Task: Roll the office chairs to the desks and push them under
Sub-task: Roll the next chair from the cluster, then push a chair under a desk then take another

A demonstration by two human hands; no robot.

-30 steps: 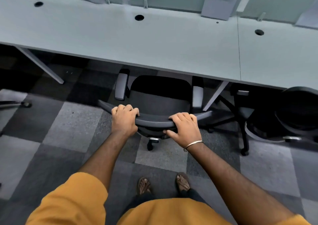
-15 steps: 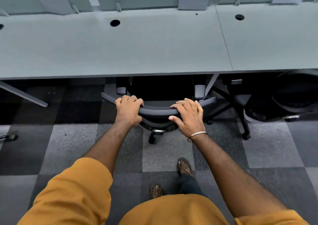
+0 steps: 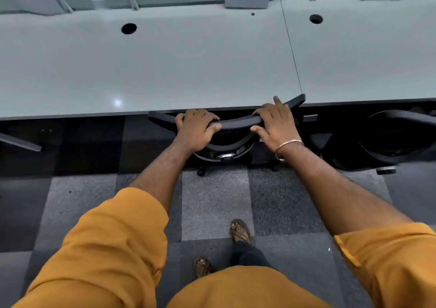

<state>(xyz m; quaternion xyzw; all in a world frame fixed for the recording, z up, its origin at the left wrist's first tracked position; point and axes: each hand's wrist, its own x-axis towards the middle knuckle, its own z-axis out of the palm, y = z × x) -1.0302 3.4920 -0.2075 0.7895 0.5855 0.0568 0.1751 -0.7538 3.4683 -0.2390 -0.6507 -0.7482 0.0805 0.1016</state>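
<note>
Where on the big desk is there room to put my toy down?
Bare desktop stretches between the round cable hole and the front edge. It is crowded at that edge, where the left hand and right hand meet the chair back.

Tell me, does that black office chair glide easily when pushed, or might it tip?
The office chair probably rolls readily: a caster sits on flat carpet. Tipping seems unlikely, since both hands, left hand and right hand, push along its backrest top. It looks fairly rigid; that edge shows no sag.
</note>
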